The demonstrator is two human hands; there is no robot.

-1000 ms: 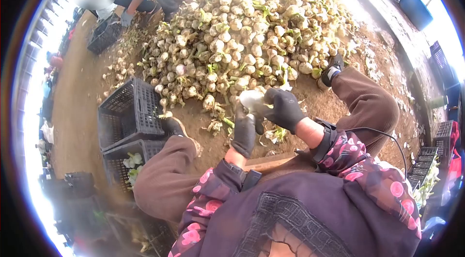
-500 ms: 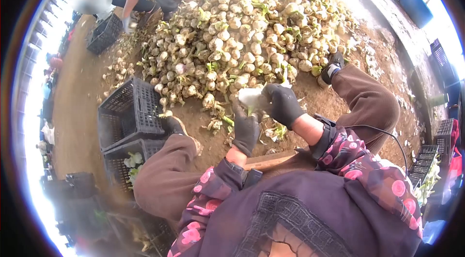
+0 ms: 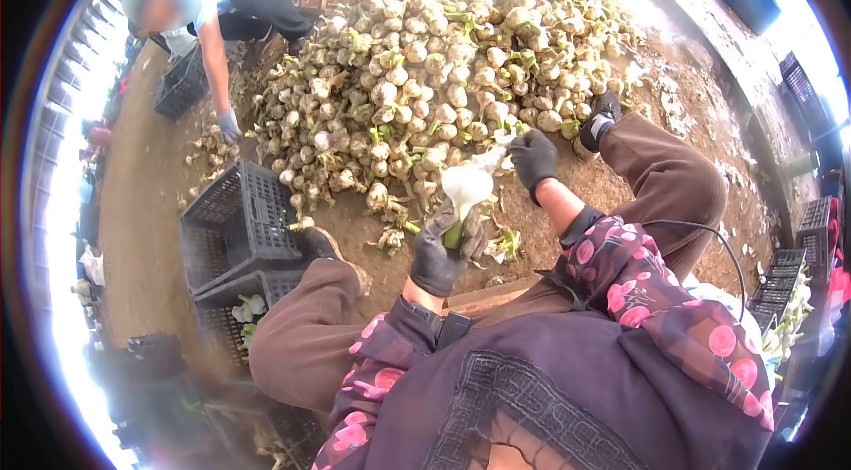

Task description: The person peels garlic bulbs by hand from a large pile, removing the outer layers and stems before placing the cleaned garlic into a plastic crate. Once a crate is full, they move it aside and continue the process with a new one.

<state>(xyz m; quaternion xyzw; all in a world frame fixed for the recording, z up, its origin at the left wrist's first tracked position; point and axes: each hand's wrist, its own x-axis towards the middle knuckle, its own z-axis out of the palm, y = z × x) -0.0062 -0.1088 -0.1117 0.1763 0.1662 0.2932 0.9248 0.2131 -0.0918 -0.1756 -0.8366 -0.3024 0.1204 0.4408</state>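
My left hand [image 3: 443, 253], in a dark glove, is closed round the green stem of a white bulb [image 3: 466, 186], whose smooth head points up and away from me. To its right, my right hand [image 3: 534, 160], also gloved, has its fingers pinched on a pale strip of peel [image 3: 495, 155]. A short gap separates that hand from the bulb. Beyond both hands lies a large heap of bulbs [image 3: 399, 89] with dry skins and green stems.
Two black crates [image 3: 273, 213] [image 3: 208, 310] stand left of my legs. At the upper left a person [image 3: 217, 62] bends with one arm down by the heap, near another crate [image 3: 182, 85]. More crates [image 3: 778, 284] stand at the right. Peel scraps litter the floor.
The bulb's white head now shows clearly above my left hand. My right hand has moved away from it, up and right. The other person's arm has reached lower toward the heap.
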